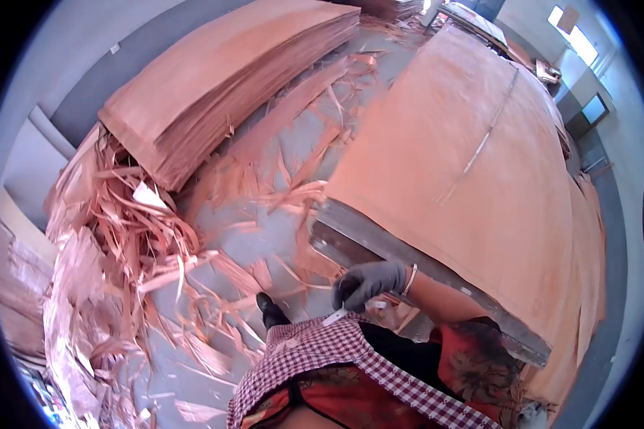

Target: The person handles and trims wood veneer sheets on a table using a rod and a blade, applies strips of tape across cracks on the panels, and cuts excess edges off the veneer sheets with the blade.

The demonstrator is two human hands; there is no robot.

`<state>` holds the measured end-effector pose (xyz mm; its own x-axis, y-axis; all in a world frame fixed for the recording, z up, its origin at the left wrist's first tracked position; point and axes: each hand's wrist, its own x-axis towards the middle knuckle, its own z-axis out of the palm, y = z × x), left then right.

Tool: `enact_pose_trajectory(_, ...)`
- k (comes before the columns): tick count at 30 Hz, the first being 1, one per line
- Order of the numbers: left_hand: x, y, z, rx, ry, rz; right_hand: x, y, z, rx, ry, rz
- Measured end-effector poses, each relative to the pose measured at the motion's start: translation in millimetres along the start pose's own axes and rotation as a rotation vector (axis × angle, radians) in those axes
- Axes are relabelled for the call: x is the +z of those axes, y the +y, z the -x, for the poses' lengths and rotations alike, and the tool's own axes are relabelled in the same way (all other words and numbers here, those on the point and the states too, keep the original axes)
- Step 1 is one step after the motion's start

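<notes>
Grey knit-gloved right hand (371,282), banded white at the wrist: grip closed, fingers pinching a small, thin, whitish flat implement (334,317) above a burgundy-and-white checked cloth apron (300,352). Beside it stood a dark-grey-edged tabletop (365,230), bearing broad orange-tan wood-veneer sheeting (444,157). Left hand's grip could not be told.

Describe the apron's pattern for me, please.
The gingham apron has dark-red and white checks, best seen in the head view.

Room above sheet (436,157); table edge (365,232) near right hand (368,281); scraps (157,236) underfoot
</notes>
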<state>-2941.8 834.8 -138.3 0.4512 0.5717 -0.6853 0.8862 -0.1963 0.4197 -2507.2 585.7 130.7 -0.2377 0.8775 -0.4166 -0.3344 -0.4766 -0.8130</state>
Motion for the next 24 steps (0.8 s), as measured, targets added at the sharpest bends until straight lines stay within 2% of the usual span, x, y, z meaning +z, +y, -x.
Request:
enact_pose_trajectory(2,-31.1,-5.0,-38.3,0.011,-0.015,-0.025,-12.1,13.2,-46.2,0.071,0.007,0.254)
enact_pose_trajectory(4,-71.5,-13.6,-77.5,0.023,-0.015,-0.051,-17.0,7.0,-92.7,0.202,0.045,0.309)
enact_pose_trajectory(7,-139.9,-35.7,-135.7,0.078,0.049,-0.112,-37.0,26.7,-152.6,-0.106,0.117,0.541)
enact_pose_trajectory(10,-212.0,-62.3,-209.4,0.243,0.237,-0.156,-34.5,-45.1,-168.8,0.145,0.154,0.606)
enact_pose_trajectory(11,-238.3,-26.1,-213.2,0.367,0.320,-0.008,-34.7,-61.1,-172.1,0.172,0.200,0.664)
enact_pose_trajectory(13,-285.7,73.2,-216.2,0.299,0.320,-0.195,-40.4,-83.3,-177.2,0.217,0.286,0.757)
enact_pose_trajectory(15,-295.9,119.0,-265.5,0.454,0.332,-0.180,-54.5,-100.9,-182.9,0.277,0.376,0.814)
enact_pose_trajectory(16,-285.8,113.5,-315.5,0.730,0.296,-0.169,-62.7,-105.4,-185.3,0.311,0.421,0.818)
enact_pose_trajectory(17,-286.0,153.8,-333.9,0.812,0.198,-0.175,-73.4,-111.7,-191.2,0.343,0.462,0.824)
enact_pose_trajectory(18,-281.2,205.4,-335.3,0.733,0.193,-0.186,-85.7,-118.6,-197.9,0.387,0.473,0.818)
enact_pose_trajectory(19,-286.0,273.7,-316.4,0.670,-0.029,-0.076,-100.1,-125.6,-204.1,0.431,0.485,0.817)
enact_pose_trajectory(20,-272.2,289.2,-352.3,0.829,0.045,-0.250,-118.8,-132.9,-209.7,0.473,0.501,0.819)
enact_pose_trajectory(21,-270.8,327.3,-357.2,0.857,-0.036,-0.276,-136.8,-130.1,-216.3,0.409,0.575,0.825)
enact_pose_trajectory(22,-254.1,325.3,-402.7,1.085,-0.015,-0.392,-154.9,-128.6,-222.0,0.388,0.597,0.830)
enact_pose_trajectory(23,-264.5,371.7,-384.7,0.896,-0.123,-0.357,-175.1,-130.7,-227.5,0.361,0.623,0.838)
enact_pose_trajectory(24,-277.0,408.5,-368.7,0.839,-0.180,-0.320,-195.1,-139.1,-230.4,0.338,0.656,0.843)
